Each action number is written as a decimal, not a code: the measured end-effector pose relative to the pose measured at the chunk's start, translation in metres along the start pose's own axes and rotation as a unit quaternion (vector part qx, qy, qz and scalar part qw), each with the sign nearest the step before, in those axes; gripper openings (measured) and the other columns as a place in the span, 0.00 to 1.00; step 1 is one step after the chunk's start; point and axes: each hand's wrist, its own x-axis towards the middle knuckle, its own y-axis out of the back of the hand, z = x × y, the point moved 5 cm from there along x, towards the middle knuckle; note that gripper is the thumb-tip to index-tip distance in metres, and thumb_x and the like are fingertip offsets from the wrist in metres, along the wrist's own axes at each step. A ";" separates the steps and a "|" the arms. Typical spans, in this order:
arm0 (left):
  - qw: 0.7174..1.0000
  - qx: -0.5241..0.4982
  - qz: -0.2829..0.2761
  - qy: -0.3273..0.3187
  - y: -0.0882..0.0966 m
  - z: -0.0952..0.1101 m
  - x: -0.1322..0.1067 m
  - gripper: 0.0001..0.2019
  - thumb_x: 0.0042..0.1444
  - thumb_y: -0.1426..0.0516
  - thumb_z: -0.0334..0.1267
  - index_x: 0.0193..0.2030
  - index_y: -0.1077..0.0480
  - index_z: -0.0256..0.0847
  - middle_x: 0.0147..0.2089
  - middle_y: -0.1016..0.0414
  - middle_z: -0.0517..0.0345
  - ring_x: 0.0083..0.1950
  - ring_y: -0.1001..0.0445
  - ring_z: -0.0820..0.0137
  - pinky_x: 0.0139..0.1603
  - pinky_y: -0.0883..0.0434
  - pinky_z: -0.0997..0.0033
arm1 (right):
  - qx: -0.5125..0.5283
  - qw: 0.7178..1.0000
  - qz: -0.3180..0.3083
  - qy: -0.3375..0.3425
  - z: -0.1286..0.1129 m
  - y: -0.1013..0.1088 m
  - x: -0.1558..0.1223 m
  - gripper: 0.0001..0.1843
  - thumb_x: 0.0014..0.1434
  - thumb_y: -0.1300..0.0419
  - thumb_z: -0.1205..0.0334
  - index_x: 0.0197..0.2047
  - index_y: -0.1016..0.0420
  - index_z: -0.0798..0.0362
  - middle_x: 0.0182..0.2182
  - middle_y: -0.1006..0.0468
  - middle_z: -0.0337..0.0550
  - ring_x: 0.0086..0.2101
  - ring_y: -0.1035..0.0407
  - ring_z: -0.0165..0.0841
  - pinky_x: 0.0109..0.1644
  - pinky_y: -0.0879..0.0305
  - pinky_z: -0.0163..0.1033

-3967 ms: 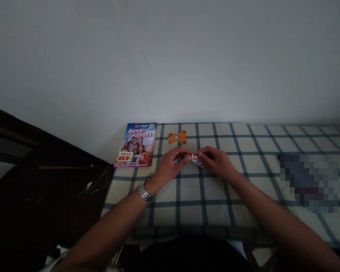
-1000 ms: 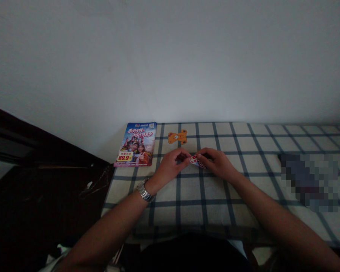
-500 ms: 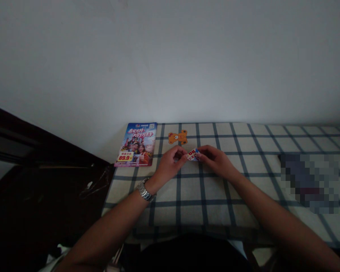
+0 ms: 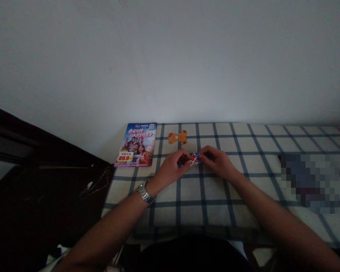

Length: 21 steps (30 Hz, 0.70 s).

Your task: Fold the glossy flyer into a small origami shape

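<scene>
A small piece of printed paper (image 4: 194, 159), white with red characters and a blue edge, is pinched between my two hands above the checked cloth. My left hand (image 4: 176, 163), with a metal watch (image 4: 145, 191) on its wrist, grips the paper's left side between thumb and fingers. On the other side, my right hand (image 4: 216, 160) pinches the right edge. My fingers cover part of the paper, and its folds are too small to make out fully. Just beyond my hands lies a flat orange bear cutout (image 4: 177, 137).
A colourful flyer (image 4: 140, 145) lies at the cloth's left back corner, against the wall (image 4: 170, 64). The checked cloth (image 4: 164, 211) covers the surface. A pixelated dark object (image 4: 303, 181) lies at the right. A clear hanger-like item (image 4: 95, 187) is in the dark area at left.
The paper has turned in my fingers and now shows a narrower, more tilted face. Both hands have shifted slightly to the right; the bear cutout and flyer stay put.
</scene>
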 end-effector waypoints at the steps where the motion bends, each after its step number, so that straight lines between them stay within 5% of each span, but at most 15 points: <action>1: 1.000 -0.011 0.006 -0.006 0.001 0.001 0.000 0.06 0.66 0.39 0.38 0.48 0.29 0.43 0.43 0.21 0.59 0.42 0.21 0.70 0.45 0.25 0.70 | -0.008 1.000 -0.004 0.004 -0.001 0.000 0.000 0.11 0.68 0.38 0.52 0.40 0.23 0.50 0.33 0.19 0.40 0.33 0.27 0.33 0.39 0.32 0.38; 6: 1.000 -0.011 0.024 -0.016 0.003 -0.002 0.001 0.08 0.68 0.39 0.41 0.52 0.26 0.45 0.45 0.20 0.58 0.45 0.20 0.69 0.51 0.23 0.66 | -0.030 0.999 -0.037 0.021 -0.006 -0.003 -0.001 0.09 0.68 0.38 0.54 0.42 0.21 0.51 0.35 0.17 0.40 0.35 0.25 0.34 0.41 0.31 0.37; 13: 0.999 -0.032 0.010 0.017 -0.001 -0.009 0.001 0.05 0.65 0.39 0.38 0.45 0.26 0.42 0.38 0.21 0.60 0.39 0.21 0.70 0.43 0.24 0.70 | -0.047 0.998 -0.049 0.014 -0.003 -0.007 -0.002 0.09 0.67 0.37 0.54 0.42 0.21 0.51 0.35 0.16 0.41 0.35 0.24 0.35 0.39 0.31 0.37; 21: 0.995 -0.072 0.067 0.024 0.008 -0.011 0.004 0.05 0.63 0.38 0.39 0.42 0.28 0.41 0.39 0.23 0.58 0.39 0.23 0.71 0.42 0.25 0.71 | 0.079 0.996 -0.015 -0.042 -0.001 -0.005 -0.001 0.18 0.64 0.33 0.46 0.50 0.21 0.49 0.42 0.15 0.44 0.40 0.21 0.37 0.46 0.24 0.41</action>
